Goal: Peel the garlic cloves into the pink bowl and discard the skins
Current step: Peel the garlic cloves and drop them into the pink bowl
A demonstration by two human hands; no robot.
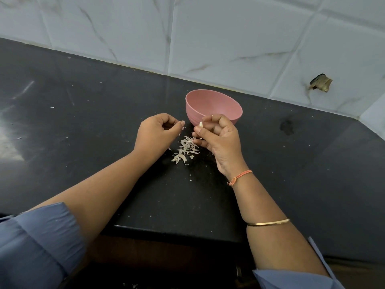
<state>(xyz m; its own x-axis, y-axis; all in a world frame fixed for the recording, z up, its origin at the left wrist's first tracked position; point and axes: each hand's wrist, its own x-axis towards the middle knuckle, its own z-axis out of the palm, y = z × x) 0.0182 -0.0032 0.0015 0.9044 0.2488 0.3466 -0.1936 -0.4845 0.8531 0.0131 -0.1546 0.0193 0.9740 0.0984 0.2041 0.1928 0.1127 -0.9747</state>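
Observation:
A pink bowl (210,101) stands on the black counter near the tiled wall; its inside looks bare from here. My right hand (218,140) is just in front of the bowl, pinching a small pale garlic clove (201,124) between thumb and fingers. My left hand (155,133) is a little to the left, fingers curled, with a thin bit of skin (183,128) at its fingertips. A loose pile of papery garlic skins (185,151) lies on the counter between and below both hands.
The black counter (83,113) runs to a marble-look tiled wall (229,38) behind the bowl. A broken hole (320,82) shows in a tile at right. The counter's front edge (177,230) lies near my forearms. A dark smudge (287,127) marks the counter right of the bowl.

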